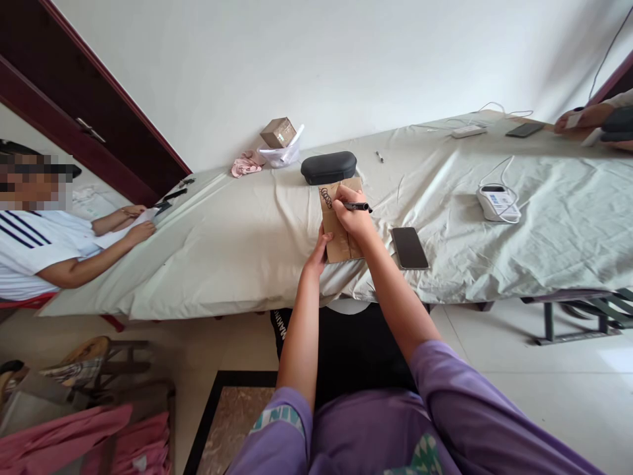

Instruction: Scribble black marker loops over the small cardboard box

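Note:
A brown cardboard piece (pixel 332 241) lies near the front edge of a table covered with a pale cloth (pixel 237 231). Dark looped marks (pixel 326 196) show on its upper left corner. My right hand (pixel 352 212) rests on the cardboard, closed around a black marker pen (pixel 358 206) whose tip points right. My left hand (pixel 318 254) presses the cardboard's lower left edge, fingers curled against it.
A black phone (pixel 409 247) lies right of the cardboard, a black case (pixel 329 167) behind it, a white device (pixel 497 202) with a cable farther right. A small box (pixel 278 132) and bag sit at the back. Other people sit at the left (pixel 123 227) and far right (pixel 578 121).

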`<state>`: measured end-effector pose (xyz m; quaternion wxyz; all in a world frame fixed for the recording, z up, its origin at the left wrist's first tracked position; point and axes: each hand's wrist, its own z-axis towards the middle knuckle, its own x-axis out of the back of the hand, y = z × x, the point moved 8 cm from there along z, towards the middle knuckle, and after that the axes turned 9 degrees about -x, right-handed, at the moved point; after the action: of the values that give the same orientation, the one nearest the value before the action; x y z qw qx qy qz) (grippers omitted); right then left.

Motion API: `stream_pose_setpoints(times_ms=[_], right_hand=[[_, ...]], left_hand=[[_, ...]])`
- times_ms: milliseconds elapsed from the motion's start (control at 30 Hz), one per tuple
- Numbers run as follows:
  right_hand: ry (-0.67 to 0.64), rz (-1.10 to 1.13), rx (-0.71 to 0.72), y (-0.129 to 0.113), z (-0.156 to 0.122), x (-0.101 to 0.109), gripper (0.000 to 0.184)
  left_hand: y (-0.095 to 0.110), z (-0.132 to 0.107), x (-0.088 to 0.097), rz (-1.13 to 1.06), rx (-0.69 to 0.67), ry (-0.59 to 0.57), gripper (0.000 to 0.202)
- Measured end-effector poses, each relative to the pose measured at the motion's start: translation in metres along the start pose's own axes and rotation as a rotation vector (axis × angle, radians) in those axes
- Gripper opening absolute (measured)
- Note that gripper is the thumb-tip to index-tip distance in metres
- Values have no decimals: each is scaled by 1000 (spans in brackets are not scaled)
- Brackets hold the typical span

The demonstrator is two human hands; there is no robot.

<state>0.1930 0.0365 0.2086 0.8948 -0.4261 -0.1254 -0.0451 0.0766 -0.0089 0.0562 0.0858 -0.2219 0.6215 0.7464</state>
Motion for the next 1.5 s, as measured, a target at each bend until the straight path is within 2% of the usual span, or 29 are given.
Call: stream_pose_setpoints(times_ms=[167, 267, 367, 533, 600, 667, 733, 800, 900, 967, 1067, 1133, 1200, 1267, 1333, 1500], right_hand=[[-44, 5, 10, 0, -1, -4, 24], [-13, 72, -22, 3, 0, -1, 27], [8, 62, -60, 6, 4, 0, 23], [-65, 70, -73, 0, 3, -5, 12], [-70, 173, -95, -2, -7, 2, 7], [-3, 300, -145, 4, -24, 21, 17], [132, 387, -219, 20, -45, 52, 30], [260, 459, -290, 40, -65, 88, 33], [203, 528, -432, 75, -79, 120, 46], [152, 672, -561, 101, -84, 128, 58], [135, 790, -720, 136, -87, 119, 59], [177, 684, -760, 154, -88, 108, 55], [165, 381, -763, 167, -83, 96, 56], [92, 32, -757, 177, -75, 83, 56], [39, -215, -749, 184, -63, 74, 52], [-19, -524, -762, 197, -33, 68, 32]], left_hand=[[0, 0, 0, 18, -10, -13, 78], [0, 2, 0, 18, -18, -15, 79], [-1, 4, 1, 13, -8, 3, 76], [-1, 1, 1, -29, -12, 41, 79], [0, -5, 2, -25, -26, 44, 75], [0, -12, 4, -24, -31, 40, 71], [0, -18, 8, -33, -26, 44, 69], [-2, -19, 14, -46, -4, 67, 70], [-6, -15, 20, -61, 43, 111, 71], [-7, -12, 21, -67, 48, 115, 70], [-5, -11, 17, -66, 15, 90, 68], [-4, -13, 15, -56, -17, 80, 67], [-3, -15, 12, -44, -42, 75, 67], [-2, -16, 9, -32, -63, 59, 69], [0, -17, 5, -26, -89, 39, 69], [-2, -20, 7, -55, -54, 79, 68]])
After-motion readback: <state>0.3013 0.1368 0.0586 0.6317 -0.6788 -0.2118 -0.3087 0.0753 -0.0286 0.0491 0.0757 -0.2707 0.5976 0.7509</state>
